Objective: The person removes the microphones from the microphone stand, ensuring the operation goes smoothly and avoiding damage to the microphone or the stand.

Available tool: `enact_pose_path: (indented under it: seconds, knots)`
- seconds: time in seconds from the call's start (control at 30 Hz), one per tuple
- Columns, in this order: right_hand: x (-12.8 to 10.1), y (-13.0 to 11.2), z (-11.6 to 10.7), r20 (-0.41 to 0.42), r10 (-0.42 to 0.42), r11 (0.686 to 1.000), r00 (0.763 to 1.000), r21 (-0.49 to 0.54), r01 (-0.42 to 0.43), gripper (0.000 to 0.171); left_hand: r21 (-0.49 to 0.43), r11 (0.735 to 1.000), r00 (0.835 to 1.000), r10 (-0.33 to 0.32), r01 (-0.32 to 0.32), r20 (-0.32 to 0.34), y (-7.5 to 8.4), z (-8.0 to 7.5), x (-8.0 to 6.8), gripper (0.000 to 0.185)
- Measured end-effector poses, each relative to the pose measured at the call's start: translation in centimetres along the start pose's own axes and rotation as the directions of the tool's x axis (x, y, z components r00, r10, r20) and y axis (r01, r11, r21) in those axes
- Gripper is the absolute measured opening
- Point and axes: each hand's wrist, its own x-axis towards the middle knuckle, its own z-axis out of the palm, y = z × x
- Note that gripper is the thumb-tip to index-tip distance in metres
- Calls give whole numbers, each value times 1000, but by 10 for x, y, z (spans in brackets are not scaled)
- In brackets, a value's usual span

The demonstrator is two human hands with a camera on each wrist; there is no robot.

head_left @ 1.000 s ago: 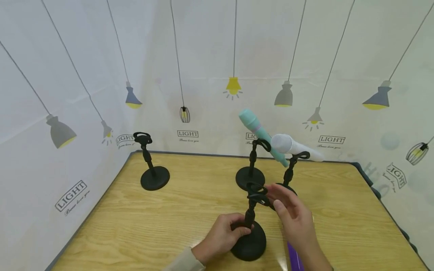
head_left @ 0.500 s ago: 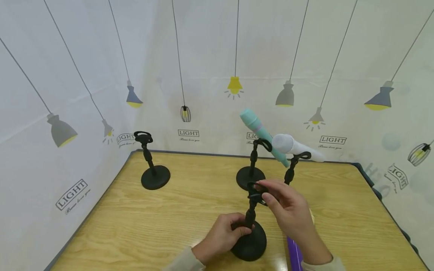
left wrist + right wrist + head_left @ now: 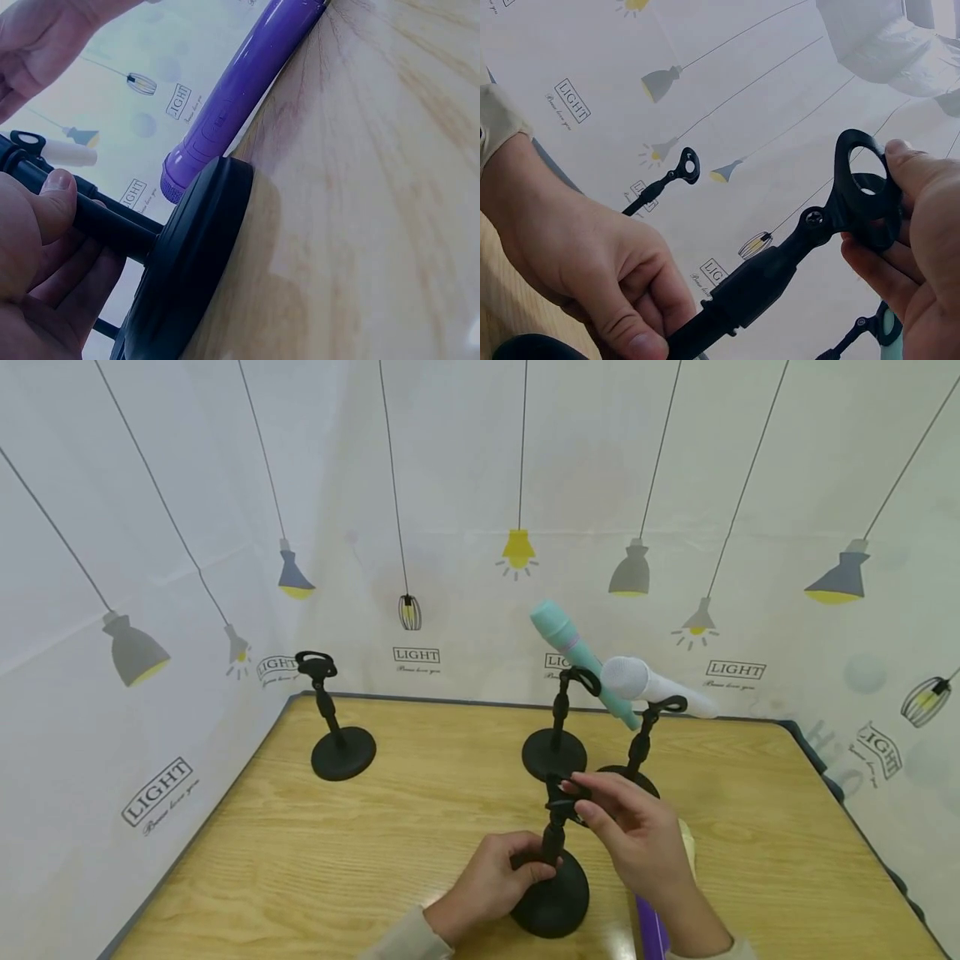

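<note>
We've got the nearest mic stand (image 3: pixel 553 877) upright on the counter (image 3: pixel 375 852), close to us, w/ both hands on it. Left hand (image 3: pixel 486 887) is wrapped round the lower stem just above the round base (image 3: pixel 187 255), thumb on the rod in the left wrist view, so it grips low and steadies. Right hand (image 3: pixel 637 839) is up top: fingertips (image 3: pixel 907 169) pinch the clip (image 3: pixel 864 196) at the stand's head, thumb and fingers curled round the ring. Key relation: the stand's long axis runs vertical, base on the counter, clip straight above the left hand and just left of the right hand, so the right one has the working end and the left one the anchor end. In the right wrist view the clip sits tilted on its pivot joint (image 3: pixel 812 219), the ring's opening facing that camera. Purple mic (image 3: pixel 240 97) lies flat on the counter just beside the base, nearly touching it, under the right forearm, long axis running away from us. Further back: teal mic (image 3: pixel 581 662) and white mic (image 3: pixel 652 685) sit slanted in their own stands, and an empty stand (image 3: pixel 333 727) at far left, well apart.
</note>
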Motion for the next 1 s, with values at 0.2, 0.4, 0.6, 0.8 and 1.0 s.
enact_pose_path:
  seconds: [0.2,0.4,0.6,0.8,1.0]
  knots:
    - [-4,3,0,-17,10,1000,1000,16,-9,32,-14,1000,1000,-4,4,-1,0,1,0,18]
    - [-5,3,1,-19,27,1000,999,16,-27,32,-17,1000,1000,-8,8,6,0,1,-1,19]
    - [-3,2,1,-15,43,999,999,11,-42,34,-15,1000,1000,-15,15,3,0,-1,-1,18]
    - [-3,5,1,-3,61,998,998,2,-61,35,19,1000,1000,-14,15,-17,-4,-7,-1,19]
    - [-2,11,4,-15,103,994,995,-46,-104,34,35,999,999,-36,37,-30,-9,-18,2,20]
